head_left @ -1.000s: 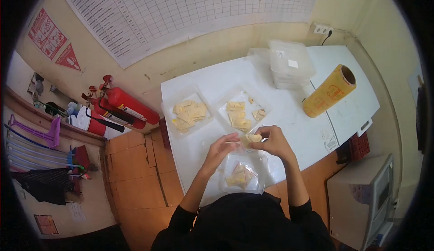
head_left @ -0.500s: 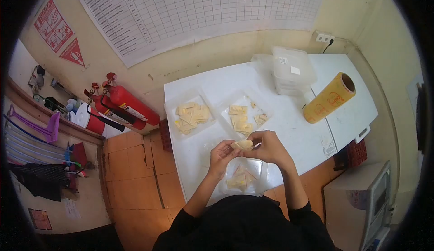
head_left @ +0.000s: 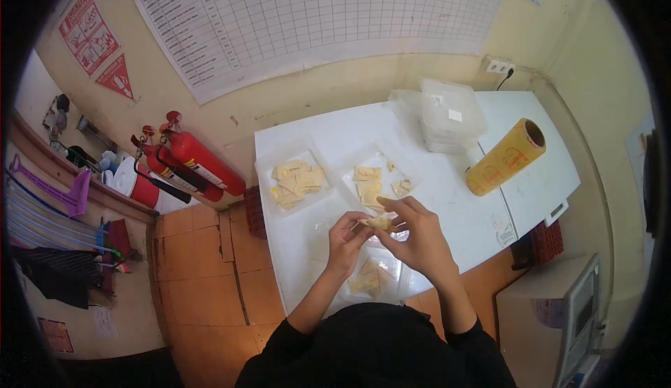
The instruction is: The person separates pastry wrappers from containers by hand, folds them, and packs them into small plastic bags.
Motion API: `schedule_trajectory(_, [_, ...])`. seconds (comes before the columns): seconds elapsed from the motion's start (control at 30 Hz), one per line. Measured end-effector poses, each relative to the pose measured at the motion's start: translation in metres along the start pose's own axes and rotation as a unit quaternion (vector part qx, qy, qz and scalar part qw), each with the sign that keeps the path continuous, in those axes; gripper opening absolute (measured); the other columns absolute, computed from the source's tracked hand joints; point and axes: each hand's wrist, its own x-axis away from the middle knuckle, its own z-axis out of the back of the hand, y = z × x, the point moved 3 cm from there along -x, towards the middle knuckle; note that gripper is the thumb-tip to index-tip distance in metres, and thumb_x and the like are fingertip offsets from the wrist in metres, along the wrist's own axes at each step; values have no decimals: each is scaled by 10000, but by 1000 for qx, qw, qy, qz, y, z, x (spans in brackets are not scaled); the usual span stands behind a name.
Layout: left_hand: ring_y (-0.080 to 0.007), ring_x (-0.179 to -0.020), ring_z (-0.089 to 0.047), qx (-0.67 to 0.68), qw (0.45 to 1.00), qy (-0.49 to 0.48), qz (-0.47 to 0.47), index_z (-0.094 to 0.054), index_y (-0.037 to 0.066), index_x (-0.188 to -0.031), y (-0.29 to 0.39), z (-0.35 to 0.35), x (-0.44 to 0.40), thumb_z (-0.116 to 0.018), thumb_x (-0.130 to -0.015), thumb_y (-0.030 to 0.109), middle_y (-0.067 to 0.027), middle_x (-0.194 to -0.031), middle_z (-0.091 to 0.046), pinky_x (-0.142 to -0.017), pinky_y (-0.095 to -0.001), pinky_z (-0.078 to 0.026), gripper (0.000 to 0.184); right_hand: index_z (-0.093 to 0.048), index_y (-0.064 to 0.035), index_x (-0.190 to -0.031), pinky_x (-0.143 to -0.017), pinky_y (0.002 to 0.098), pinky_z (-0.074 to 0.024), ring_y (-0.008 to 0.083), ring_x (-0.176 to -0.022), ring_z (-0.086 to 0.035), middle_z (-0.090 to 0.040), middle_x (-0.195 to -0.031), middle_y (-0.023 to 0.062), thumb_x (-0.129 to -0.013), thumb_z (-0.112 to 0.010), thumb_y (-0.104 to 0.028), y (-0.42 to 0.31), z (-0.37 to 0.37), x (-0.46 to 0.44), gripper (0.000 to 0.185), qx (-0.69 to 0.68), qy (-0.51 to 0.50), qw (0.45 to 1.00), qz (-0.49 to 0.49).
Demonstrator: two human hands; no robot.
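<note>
Over the near side of the table, both hands hold a small pale folded pastry (head_left: pixel 378 223). My left hand (head_left: pixel 345 240) pinches its left end between thumb and fingers. My right hand (head_left: pixel 418 233) has its thumb at the near edge and its fingers arched over the top. A bit of clear plastic seems to show under the right fingers. Below the hands lies a clear tray (head_left: pixel 401 283) with wrapped-looking triangular pieces, partly covered by the wrists. Beyond them is a clear tray (head_left: pixel 341 171) with flat pale pastry pieces and a few small scraps.
Another clear tray (head_left: pixel 259 168) with a pile of pale pieces stands at the table's left. Stacked clear containers (head_left: pixel 451 119) and a large yellow roll of plastic film (head_left: pixel 504 157) are on the right. Red fire extinguishers (head_left: pixel 196 157) stand left of the white table (head_left: pixel 461 227).
My right hand has opened its fingers somewhat and turned over the pastry, with the thumb now showing. My left hand keeps its hold. The view has shifted slightly.
</note>
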Motion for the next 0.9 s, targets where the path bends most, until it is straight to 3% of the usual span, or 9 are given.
schedule_trajectory(0.17, [-178,-983,-594,22,998,-36,-55,-537,24,-1054,14,-18,-10,-612,-863,9,-83,-1035,-599,-888,-332,-488,206,-600,-18,-1112,-718,310,-563,241,-828,-672,-595,-961,131,-686,-706,-3,-14,7,2,439,-28,34,998,43])
schedule_trajectory(0.23, [-171,-937,-610,65,997,-14,-34,-532,64,-1017,16,-22,-11,-610,-874,47,-60,-1007,-606,-819,-286,-518,163,-603,-20,-1106,-717,309,-566,235,-836,-670,-595,-959,124,-677,-705,14,-15,8,2,443,-34,51,996,68])
schedule_trajectory(0.43, [-129,-936,-605,140,990,-2,8,-530,88,-1075,17,-32,-8,-601,-878,53,-28,-1005,-607,-723,-230,-549,212,-673,-15,-937,-690,277,-561,184,-824,-654,-642,-904,88,-698,-751,-34,-6,7,3,252,-71,94,990,75])
schedule_trajectory(0.53, [-135,-937,-605,157,988,-5,13,-531,85,-1100,18,-32,-7,-606,-876,67,-29,-1014,-610,-753,-248,-545,236,-689,-15,-873,-663,258,-542,162,-798,-643,-663,-872,78,-705,-770,-62,0,5,3,192,-127,99,985,61])
schedule_trajectory(0.67, [-173,-972,-608,167,985,-19,32,-531,81,-1106,21,-30,-7,-607,-875,78,-42,-1037,-615,-825,-304,-536,243,-686,-11,-866,-657,250,-519,157,-777,-638,-667,-875,87,-727,-750,-46,4,7,2,157,-139,83,980,117])
schedule_trajectory(0.73, [-189,-1031,-591,182,981,-70,22,-546,89,-1138,22,-30,-7,-598,-887,78,-70,-1081,-622,-884,-347,-502,256,-682,-4,-856,-661,250,-516,157,-779,-637,-666,-879,94,-738,-743,-42,8,7,2,138,-138,79,978,136])
schedule_trajectory(0.83, [-202,-1026,-598,176,981,-76,-15,-545,84,-1133,26,-31,-9,-590,-893,75,-88,-1085,-621,-908,-369,-494,245,-660,27,-908,-721,266,-514,158,-822,-629,-650,-911,113,-778,-693,15,15,8,4,134,-207,66,969,118])
schedule_trajectory(0.9, [-215,-1012,-607,158,985,-60,-11,-546,77,-1108,31,-34,-6,-595,-886,73,-78,-1041,-629,-886,-375,-510,228,-641,38,-932,-719,271,-518,159,-829,-628,-654,-937,117,-827,-658,-13,22,10,4,118,-273,74,958,39])
